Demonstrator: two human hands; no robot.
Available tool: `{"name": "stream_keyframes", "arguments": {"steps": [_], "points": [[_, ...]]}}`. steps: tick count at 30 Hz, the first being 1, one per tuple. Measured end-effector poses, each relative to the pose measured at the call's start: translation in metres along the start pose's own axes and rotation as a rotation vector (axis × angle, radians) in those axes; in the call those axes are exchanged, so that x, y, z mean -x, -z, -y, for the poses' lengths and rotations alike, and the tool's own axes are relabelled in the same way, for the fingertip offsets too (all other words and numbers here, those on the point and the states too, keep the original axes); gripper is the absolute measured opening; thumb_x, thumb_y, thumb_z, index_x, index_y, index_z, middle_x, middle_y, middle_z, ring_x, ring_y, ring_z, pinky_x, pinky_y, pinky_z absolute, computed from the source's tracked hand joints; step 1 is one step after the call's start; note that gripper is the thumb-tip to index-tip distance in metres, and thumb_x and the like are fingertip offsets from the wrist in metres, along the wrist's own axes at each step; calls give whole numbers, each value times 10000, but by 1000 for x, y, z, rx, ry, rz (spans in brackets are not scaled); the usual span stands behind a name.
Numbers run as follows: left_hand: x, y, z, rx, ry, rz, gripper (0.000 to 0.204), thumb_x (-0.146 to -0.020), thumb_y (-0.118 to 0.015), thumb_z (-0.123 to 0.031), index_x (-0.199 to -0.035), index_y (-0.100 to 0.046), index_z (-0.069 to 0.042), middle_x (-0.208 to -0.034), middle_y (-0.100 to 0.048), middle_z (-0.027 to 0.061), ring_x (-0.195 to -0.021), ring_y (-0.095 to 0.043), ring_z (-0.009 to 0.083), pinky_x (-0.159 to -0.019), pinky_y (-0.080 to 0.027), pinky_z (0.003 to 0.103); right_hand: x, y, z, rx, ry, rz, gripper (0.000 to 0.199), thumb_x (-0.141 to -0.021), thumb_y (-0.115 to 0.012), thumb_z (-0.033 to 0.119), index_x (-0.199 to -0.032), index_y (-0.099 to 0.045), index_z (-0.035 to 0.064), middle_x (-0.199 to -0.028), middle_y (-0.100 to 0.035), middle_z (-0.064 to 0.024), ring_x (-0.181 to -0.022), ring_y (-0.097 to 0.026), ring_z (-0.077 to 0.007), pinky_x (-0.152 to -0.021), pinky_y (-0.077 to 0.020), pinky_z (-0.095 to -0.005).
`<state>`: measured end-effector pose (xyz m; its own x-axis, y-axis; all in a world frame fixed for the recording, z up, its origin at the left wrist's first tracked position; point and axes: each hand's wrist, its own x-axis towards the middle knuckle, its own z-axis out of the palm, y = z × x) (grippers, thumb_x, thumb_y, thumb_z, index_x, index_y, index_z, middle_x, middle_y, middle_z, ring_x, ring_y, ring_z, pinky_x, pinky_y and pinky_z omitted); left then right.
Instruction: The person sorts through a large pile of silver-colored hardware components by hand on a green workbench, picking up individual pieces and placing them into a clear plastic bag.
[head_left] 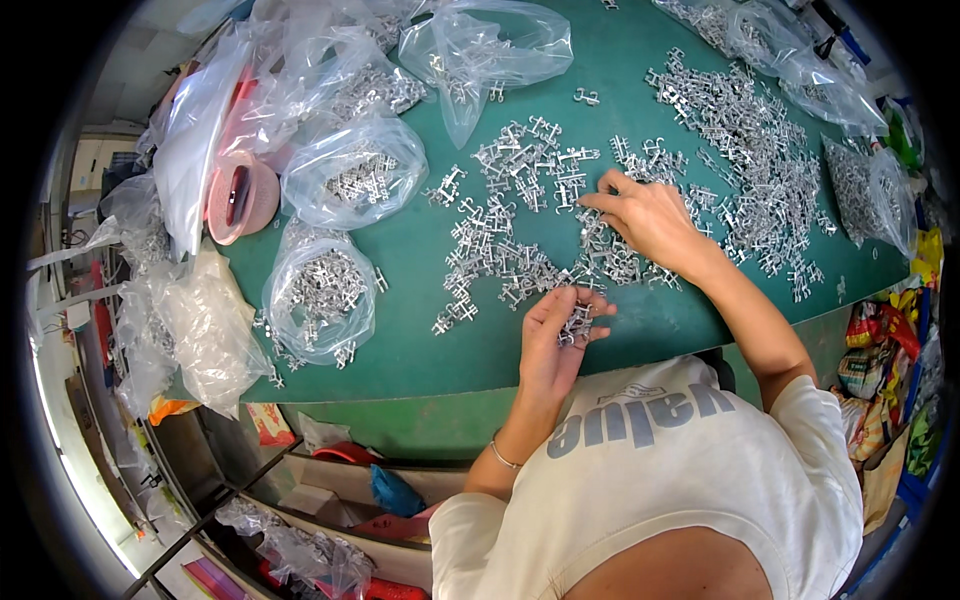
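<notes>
Left hand [556, 335] cups metal clips [577, 322] — clear bags [352, 172] lie left.

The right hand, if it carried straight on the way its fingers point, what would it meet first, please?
The right hand points left across the green table, fingertips already on loose metal clips. Going on, it would likely first meet the cluster of silver metal clips just beyond them, though height above the table is hard to judge.
</notes>
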<state>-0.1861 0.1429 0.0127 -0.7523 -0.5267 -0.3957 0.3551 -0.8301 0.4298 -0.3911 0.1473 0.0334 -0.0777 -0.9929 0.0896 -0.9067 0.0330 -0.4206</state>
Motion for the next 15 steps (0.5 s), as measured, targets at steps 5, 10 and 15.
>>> {"name": "stream_keyframes", "arguments": {"steps": [5,10,15], "points": [[2,-16,-1,-39,-48,-135,207,-906,-498,-161,-1017,-578,-6,-872,-616,98,-967,-590,250,-663,-550,297,-4,-1,0,9,26,-13,105,-765,-614,104,-862,-647,83,-824,-567,-61,-599,-584,-277,-535,-453,-389],[3,-8,1,-18,-74,-143,241,-903,-505,-128,-1087,-557,18,-881,-624,111,-854,-617,202,-644,-547,270,7,-6,-12,-230,-42,-275,100,-799,-600,137,-810,-642,47,-753,-611,-84,-599,-587,-258,-542,-455,-356],[3,-7,1,2,-56,-112,241,-902,-506,-132,-1084,-556,18,-814,-598,78,-817,-611,186,-624,-536,263,11,4,-13,-495,-309,3,161,-838,-568,149,-771,-627,15,-679,-616,-98,-563,-567,-175,-515,-424,-306]]}}
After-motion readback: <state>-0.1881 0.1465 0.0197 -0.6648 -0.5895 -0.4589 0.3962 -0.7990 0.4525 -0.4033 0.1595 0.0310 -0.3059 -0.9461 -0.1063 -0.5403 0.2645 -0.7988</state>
